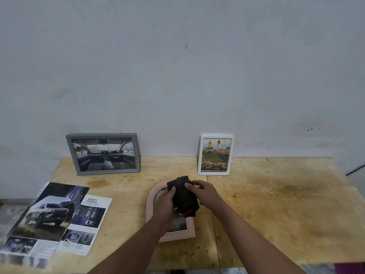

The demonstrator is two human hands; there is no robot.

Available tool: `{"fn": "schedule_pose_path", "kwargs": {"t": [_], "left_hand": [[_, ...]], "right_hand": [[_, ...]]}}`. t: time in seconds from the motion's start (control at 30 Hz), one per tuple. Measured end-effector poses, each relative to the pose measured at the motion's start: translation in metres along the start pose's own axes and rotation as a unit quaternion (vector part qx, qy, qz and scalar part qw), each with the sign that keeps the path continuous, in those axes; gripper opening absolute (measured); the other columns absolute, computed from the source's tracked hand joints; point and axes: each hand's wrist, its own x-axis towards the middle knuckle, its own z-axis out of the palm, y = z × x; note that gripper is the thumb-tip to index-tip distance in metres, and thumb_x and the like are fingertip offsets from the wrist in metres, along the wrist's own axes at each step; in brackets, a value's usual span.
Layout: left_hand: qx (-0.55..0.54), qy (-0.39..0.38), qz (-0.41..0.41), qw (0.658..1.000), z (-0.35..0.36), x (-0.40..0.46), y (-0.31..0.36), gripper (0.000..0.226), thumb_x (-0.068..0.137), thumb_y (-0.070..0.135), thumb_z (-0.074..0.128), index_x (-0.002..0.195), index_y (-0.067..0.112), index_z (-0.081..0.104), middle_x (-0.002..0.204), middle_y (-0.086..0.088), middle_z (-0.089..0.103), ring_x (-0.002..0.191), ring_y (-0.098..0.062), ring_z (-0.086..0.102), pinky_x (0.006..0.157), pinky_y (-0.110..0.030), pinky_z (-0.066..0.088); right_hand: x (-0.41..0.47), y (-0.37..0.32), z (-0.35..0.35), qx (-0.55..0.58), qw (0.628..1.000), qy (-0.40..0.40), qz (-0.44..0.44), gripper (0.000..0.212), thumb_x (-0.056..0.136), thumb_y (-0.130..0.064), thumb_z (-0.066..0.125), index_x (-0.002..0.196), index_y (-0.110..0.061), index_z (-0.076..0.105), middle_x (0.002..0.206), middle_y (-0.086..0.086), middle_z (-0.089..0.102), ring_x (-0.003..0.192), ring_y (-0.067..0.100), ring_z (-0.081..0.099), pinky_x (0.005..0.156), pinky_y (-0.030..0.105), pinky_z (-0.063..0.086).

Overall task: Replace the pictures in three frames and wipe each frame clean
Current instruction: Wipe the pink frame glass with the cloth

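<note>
- Glossy car brochures (49, 218) lie flat at the table's (276, 204) left edge.
- Grey rectangular frame (102, 154) and white rounded frame (215, 154), each holding a car picture, stand at the back edge.
- Arched pink frame (152, 204) lies mid-table.
- Left hand (166, 202) and right hand (205, 192): each grip pinches the dark crumpled cloth (184, 196) above it.

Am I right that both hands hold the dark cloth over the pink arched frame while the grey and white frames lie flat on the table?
Not quite: in the head view the grey frame and white frame stand upright against the wall; the rest holds.
</note>
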Motion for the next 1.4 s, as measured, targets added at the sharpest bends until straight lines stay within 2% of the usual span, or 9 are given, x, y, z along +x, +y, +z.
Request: {"fn": "schedule_pose_path", "kwargs": {"t": [0.13, 0.23, 0.57, 0.77, 0.9, 1.03, 1.17, 1.33, 1.4], "left_hand": [[0.043, -0.002, 0.011, 0.999, -0.008, -0.005, 0.004, 0.026, 0.108, 0.027, 0.048, 0.131, 0.018, 0.058, 0.116, -0.011, 0.068, 0.103, -0.031, 0.066, 0.059, -0.033, 0.061], [0.059, 0.003, -0.008, 0.998, -0.015, -0.006, 0.001, 0.026, 0.108, 0.026, 0.05, 0.132, 0.02, 0.057, 0.117, -0.011, 0.067, 0.104, -0.031, 0.066, 0.065, -0.038, 0.063], [0.081, -0.012, -0.065, 0.995, -0.032, -0.011, -0.011, 0.034, 0.106, 0.035, 0.053, 0.137, 0.024, 0.059, 0.124, -0.013, 0.069, 0.112, -0.037, 0.067, 0.087, -0.053, 0.062], [0.123, 0.114, -0.073, 0.983, -0.06, -0.006, -0.028, 0.029, 0.102, 0.037, 0.061, 0.118, 0.013, 0.064, 0.119, -0.011, 0.066, 0.106, -0.033, 0.067, 0.086, -0.047, 0.063], [0.131, 0.135, -0.09, 0.978, -0.093, -0.012, -0.04, 0.022, 0.102, 0.034, 0.062, 0.115, 0.016, 0.063, 0.114, -0.004, 0.063, 0.113, -0.029, 0.062, 0.101, -0.05, 0.055], [0.2, 0.145, -0.049, 0.968, -0.123, -0.012, -0.051, 0.013, 0.101, 0.03, 0.063, 0.102, 0.018, 0.068, 0.107, -0.012, 0.065, 0.096, -0.027, 0.061, 0.093, -0.045, 0.056], [0.444, 0.11, 0.03, 0.889, -0.148, 0.004, -0.058, 0.042, 0.096, 0.04, 0.066, 0.133, 0.02, 0.061, 0.134, -0.006, 0.063, 0.118, -0.025, 0.061, 0.103, -0.042, 0.051], [0.695, 0.067, 0.138, 0.703, -0.183, 0.042, -0.077, 0.087, 0.08, 0.076, 0.039, 0.149, 0.023, 0.039, 0.154, -0.007, 0.045, 0.145, -0.03, 0.038, 0.113, -0.047, 0.04], [0.726, 0.06, 0.158, 0.667, -0.192, 0.052, -0.084, 0.096, 0.081, 0.082, 0.041, 0.154, 0.021, 0.029, 0.161, -0.011, 0.034, 0.153, -0.034, 0.025, 0.118, -0.054, 0.035]], "right_hand": [[-0.011, 0.013, -0.006, 0.16, 0.979, -0.092, 0.084, 0.035, 0.086, -0.036, 0.08, 0.116, -0.02, 0.075, 0.11, 0.009, 0.077, 0.109, 0.029, 0.071, 0.095, 0.047, 0.059], [-0.016, 0.025, 0.002, 0.231, 0.962, -0.106, 0.103, 0.039, 0.085, -0.022, 0.081, 0.121, -0.01, 0.072, 0.115, 0.016, 0.075, 0.114, 0.036, 0.067, 0.102, 0.055, 0.054], [-0.017, 0.053, 0.029, 0.312, 0.926, -0.143, 0.159, 0.055, 0.086, -0.021, 0.08, 0.136, -0.011, 0.06, 0.127, 0.019, 0.07, 0.121, 0.042, 0.064, 0.106, 0.064, 0.047], [-0.022, 0.063, 0.036, 0.399, 0.878, -0.103, 0.245, 0.054, 0.084, -0.01, 0.078, 0.134, -0.001, 0.058, 0.124, 0.025, 0.07, 0.12, 0.046, 0.063, 0.109, 0.059, 0.046], [-0.033, 0.072, 0.04, 0.505, 0.812, -0.057, 0.286, 0.057, 0.08, -0.007, 0.076, 0.134, 0.003, 0.06, 0.124, 0.024, 0.069, 0.108, 0.039, 0.066, 0.099, 0.046, 0.052], [-0.042, 0.084, 0.044, 0.558, 0.768, -0.044, 0.313, 0.062, 0.083, -0.009, 0.071, 0.141, 0.002, 0.055, 0.123, 0.018, 0.064, 0.1, 0.032, 0.065, 0.107, 0.037, 0.048], [-0.056, 0.085, 0.053, 0.459, 0.823, -0.036, 0.332, 0.043, 0.094, -0.022, 0.067, 0.13, 0.002, 0.062, 0.111, 0.023, 0.073, 0.091, 0.036, 0.072, 0.087, 0.046, 0.055], [-0.061, 0.082, 0.069, 0.359, 0.881, 0.001, 0.308, 0.033, 0.098, -0.019, 0.064, 0.128, -0.004, 0.063, 0.102, 0.018, 0.076, 0.086, 0.029, 0.072, 0.075, 0.039, 0.059], [-0.046, 0.078, 0.075, 0.295, 0.915, 0.024, 0.273, 0.027, 0.101, -0.011, 0.059, 0.126, -0.004, 0.065, 0.1, 0.016, 0.075, 0.079, 0.026, 0.073, 0.064, 0.034, 0.058]]}}
